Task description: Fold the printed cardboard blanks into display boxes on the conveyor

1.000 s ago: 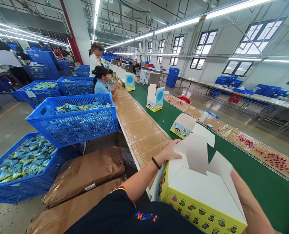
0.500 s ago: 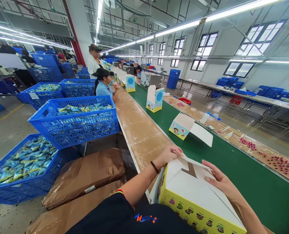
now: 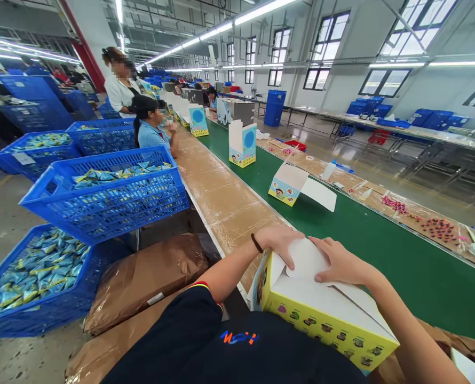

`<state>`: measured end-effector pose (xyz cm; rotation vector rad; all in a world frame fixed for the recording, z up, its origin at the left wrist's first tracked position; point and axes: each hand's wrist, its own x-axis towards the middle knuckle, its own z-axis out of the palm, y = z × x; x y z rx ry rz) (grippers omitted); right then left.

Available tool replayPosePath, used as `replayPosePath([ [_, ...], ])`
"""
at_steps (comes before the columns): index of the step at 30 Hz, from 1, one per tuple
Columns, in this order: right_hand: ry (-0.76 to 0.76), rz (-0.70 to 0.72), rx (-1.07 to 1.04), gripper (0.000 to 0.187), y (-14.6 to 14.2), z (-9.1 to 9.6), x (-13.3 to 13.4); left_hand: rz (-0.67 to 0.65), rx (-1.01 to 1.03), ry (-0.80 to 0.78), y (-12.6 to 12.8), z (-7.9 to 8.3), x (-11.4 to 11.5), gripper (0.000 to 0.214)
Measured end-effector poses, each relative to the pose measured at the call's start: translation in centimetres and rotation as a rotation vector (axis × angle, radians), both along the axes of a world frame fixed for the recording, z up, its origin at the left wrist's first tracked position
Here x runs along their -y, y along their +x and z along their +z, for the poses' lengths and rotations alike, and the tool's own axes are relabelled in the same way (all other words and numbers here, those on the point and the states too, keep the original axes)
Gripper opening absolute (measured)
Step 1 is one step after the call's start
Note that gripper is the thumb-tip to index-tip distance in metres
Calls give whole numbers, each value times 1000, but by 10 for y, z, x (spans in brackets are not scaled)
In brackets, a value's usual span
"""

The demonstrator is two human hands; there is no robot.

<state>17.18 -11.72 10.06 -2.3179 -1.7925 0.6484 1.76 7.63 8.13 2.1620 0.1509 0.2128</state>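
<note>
Pressing white flaps [image 3: 306, 260] on the yellow box [image 3: 325, 326] with left hand [image 3: 279, 244] and right hand [image 3: 341, 262], fingers [image 3: 321, 246] spread flat; top not fully closed.

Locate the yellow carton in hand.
In the head view, bottom centre: the yellow carton lies under the left hand and right hand, at the edge of the green conveyor belt.
</note>
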Motion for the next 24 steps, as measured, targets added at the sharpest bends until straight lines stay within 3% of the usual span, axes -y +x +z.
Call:
replayPosePath([
  [3,1,-22,-11,96,-6,-3,-2,-98,-63,182,-3,0,0,78],
  [5,99,-62,-194,93,0,-8,1,-73,2,155,-9,1,-3,72],
  [7,262,-144,-443,91,8,-16,7,-28,93,24,-18,2,-7,60],
  [9,427,-265,-647,94,10,-24,11,98,188,-156,-29,-2,-10,54],
  [12,608,-470,-796,90,1,-32,12,323,218,-437,-41,-11,-3,58],
  [14,726,-579,-838,85,-11,-29,9,382,189,-617,-46,-14,8,61],
  [16,861,-626,-827,80,-21,-17,7,378,217,-751,-50,-7,18,62],
  [19,1051,-586,-717,72,-32,13,8,304,354,-770,-55,22,23,58],
  [22,1180,-495,-544,69,-47,48,14,191,440,-536,-62,56,13,58],
  [24,1223,-459,-404,69,-62,66,17,129,426,-308,-65,66,5,62],
])
